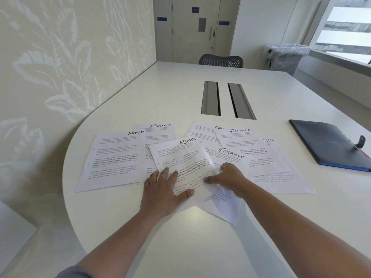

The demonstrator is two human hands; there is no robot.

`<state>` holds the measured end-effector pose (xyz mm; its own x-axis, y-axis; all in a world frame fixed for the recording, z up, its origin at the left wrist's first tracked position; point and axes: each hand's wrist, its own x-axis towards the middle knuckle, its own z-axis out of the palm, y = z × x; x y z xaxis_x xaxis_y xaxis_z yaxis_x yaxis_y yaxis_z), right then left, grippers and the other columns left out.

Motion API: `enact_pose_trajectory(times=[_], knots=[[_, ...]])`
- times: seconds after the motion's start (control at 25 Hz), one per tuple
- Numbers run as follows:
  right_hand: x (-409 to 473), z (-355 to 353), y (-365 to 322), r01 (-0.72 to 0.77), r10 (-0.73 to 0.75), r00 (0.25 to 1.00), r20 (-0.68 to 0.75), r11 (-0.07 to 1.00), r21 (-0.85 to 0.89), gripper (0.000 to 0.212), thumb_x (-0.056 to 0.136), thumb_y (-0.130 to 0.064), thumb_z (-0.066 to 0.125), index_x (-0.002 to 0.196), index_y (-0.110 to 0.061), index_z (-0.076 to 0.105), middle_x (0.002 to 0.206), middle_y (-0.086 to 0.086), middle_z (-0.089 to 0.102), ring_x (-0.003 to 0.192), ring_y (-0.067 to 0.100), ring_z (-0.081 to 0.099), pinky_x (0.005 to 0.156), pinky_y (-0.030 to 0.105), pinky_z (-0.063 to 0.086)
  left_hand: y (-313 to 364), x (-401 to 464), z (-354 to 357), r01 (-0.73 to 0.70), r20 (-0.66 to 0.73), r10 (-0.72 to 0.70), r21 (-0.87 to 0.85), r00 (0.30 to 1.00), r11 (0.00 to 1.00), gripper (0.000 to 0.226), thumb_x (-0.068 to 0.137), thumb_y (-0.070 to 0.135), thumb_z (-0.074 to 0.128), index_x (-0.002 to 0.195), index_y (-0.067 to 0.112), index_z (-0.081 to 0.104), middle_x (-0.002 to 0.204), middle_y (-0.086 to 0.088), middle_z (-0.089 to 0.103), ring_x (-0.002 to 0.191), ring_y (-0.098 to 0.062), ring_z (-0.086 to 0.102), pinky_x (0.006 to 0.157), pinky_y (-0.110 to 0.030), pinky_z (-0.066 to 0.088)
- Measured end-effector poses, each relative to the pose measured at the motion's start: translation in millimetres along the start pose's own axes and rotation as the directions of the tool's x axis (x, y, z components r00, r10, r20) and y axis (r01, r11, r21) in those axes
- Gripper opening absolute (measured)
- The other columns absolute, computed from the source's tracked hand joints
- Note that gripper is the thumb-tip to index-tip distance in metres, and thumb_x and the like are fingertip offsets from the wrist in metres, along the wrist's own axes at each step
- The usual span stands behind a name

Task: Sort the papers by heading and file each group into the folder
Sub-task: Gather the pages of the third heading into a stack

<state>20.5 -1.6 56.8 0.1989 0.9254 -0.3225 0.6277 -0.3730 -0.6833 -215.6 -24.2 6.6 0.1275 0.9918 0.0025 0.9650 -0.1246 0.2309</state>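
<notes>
- Sorting barely begun: papers lie mixed and overlapping on the table (200,247), ADMIN and FINANCE headings interleaved, no separate piles visible.
- Folder (325,143) lies closed, well apart to the right of the paper spread; dark clip-like object (361,141) on it; nothing filed as far as visible.
- Centre ADMIN sheet (176,155) is the landmark; another ADMIN sheet (114,157) left of it, FINANCE sheet (158,131) behind it, FINANCE sheet (230,157) just right, overlapping its edge; more sheets further right, one heading half hidden.
- Left hand (166,189) flat, fingers spread, pressing the centre ADMIN sheet's near end.
- Right hand (226,177) curled, thumb toward the centre ADMIN sheet, seemingly pinching the right FINANCE sheet's crumpled near part.
- Both forearms extended forward, converging there.
- Left: all grouping, all filing.
</notes>
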Motion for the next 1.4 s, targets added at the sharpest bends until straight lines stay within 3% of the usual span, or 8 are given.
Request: enact_pose_trajectory(times=[0.24, 0.44, 0.6, 0.72, 0.84, 1.04, 1.28, 1.4], knots=[[2.3, 4.2, 5.3, 0.024, -0.038, 0.992, 0.117, 0.993, 0.119, 0.068, 0.066, -0.041, 0.096, 0.119, -0.019, 0.061, 0.106, 0.0, 0.066, 0.096, 0.02, 0.064, 0.072, 0.032, 0.048, 0.7, -2.1, -2.4, -0.005, 0.0, 0.005, -0.005, 1.0, 1.0, 0.102, 0.076, 0.097, 0.023, 0.159, 0.036, 0.024, 0.169, 0.003, 0.017, 0.154, -0.03, 0.01, 0.124, -0.049, 0.011], [2.5, -8.4, 21.5, 0.088, -0.117, 0.965, 0.235, 0.988, 0.13, 0.063, 0.068, -0.036, 0.096, 0.12, -0.018, 0.066, 0.088, -0.006, 0.062, 0.077, 0.011, 0.06, 0.075, 0.027, 0.047, -0.5, -1.7, -0.8, 0.002, 0.0, -0.002, -0.008, 1.0, 1.0, 0.103, 0.075, 0.097, 0.021, 0.159, 0.037, 0.022, 0.17, 0.003, 0.016, 0.154, -0.03, 0.009, 0.124, -0.049, 0.011], [-2.1, -31.3, 36.6, 0.116, -0.075, 0.99, -0.122, 0.923, 0.367, 0.037, 0.084, -0.025, 0.086, 0.116, -0.015, 0.069, 0.088, -0.002, 0.065, 0.072, 0.014, 0.063, 0.064, 0.025, 0.052, -2.9, -0.2, 2.3, -0.005, 0.005, 0.005, 0.005, 1.0, 1.0, 0.101, 0.077, 0.097, 0.018, 0.159, 0.038, 0.022, 0.17, 0.002, 0.015, 0.154, -0.031, 0.01, 0.124, -0.051, 0.013], [4.6, -64.6, 62.7, 0.082, 0.038, 0.909, -0.416, 0.96, 0.267, 0.04, 0.086, -0.025, 0.078, 0.124, -0.015, 0.067, 0.108, -0.003, 0.067, 0.091, 0.019, 0.065, 0.08, 0.035, 0.058, -3.0, 0.0, 2.9, -0.015, -0.047, 0.015, -0.01, 0.999, 1.0, 0.096, 0.079, 0.095, 0.023, 0.156, 0.039, 0.03, 0.17, 0.002, 0.015, 0.155, -0.03, 0.01, 0.122, -0.053, 0.013], [8.4, -100.8, 93.0, -0.143, 0.146, 0.845, -0.514, 0.989, 0.045, 0.056, 0.087, -0.027, 0.069, 0.141, -0.022, 0.056, 0.143, 0.001, 0.053, 0.127, 0.028, 0.052, 0.103, 0.047, 0.048, 21.1, -2.4, 3.0, -0.13, -0.171, 0.123, -0.032, 0.978, 0.991, 0.091, 0.082, 0.09, 0.026, 0.151, 0.034, 0.044, 0.168, 0.004, 0.024, 0.155, -0.025, 0.013, 0.121, -0.051, 0.016], [10.3, -129.0, 122.7, -0.265, 0.216, 0.873, -0.436, 0.963, -0.054, 0.064, 0.085, -0.033, 0.07, 0.145, -0.023, 0.05, 0.145, 0.002, 0.051, 0.128, 0.03, 0.047, 0.104, 0.048, 0.042, 117.5, 9.2, 13.7, -0.41, -0.012, 0.411, -0.082, 0.912, 0.908, 0.082, 0.092, 0.079, 0.032, 0.159, 0.031, 0.03, 0.17, 0.007, 0.015, 0.158, -0.017, 0.003, 0.125, -0.04, 0.008], [24.2, -157.2, 146.2, -0.264, 0.165, 0.921, -0.352, 0.93, -0.254, 0.072, 0.08, -0.06, 0.075, 0.134, -0.02, 0.05, 0.139, 0.002, 0.049, 0.126, 0.03, 0.044, 0.087, 0.044, 0.036, 185.9, 61.5, 29.7, -0.383, 0.069, 0.386, -0.046, 0.92, 0.923, 0.079, 0.096, 0.074, 0.03, 0.162, 0.032, 0.019, 0.172, 0.005, 0.008, 0.158, -0.019, 0.001, 0.125, -0.042, 0.008], [41.1, -172.7, 149.5, -0.223, 0.15, 0.945, -0.292, 0.947, -0.233, 0.077, 0.076, -0.059, 0.08, 0.134, -0.017, 0.05, 0.135, 0.005, 0.049, 0.121, 0.032, 0.046, 0.084, 0.042, 0.043, 199.2, 72.6, 41.7, -0.34, 0.084, 0.338, 0.015, 0.937, 0.94, 0.077, 0.097, 0.075, 0.022, 0.162, 0.035, 0.014, 0.172, 0.005, 0.004, 0.158, -0.021, -0.002, 0.125, -0.044, 0.005]])
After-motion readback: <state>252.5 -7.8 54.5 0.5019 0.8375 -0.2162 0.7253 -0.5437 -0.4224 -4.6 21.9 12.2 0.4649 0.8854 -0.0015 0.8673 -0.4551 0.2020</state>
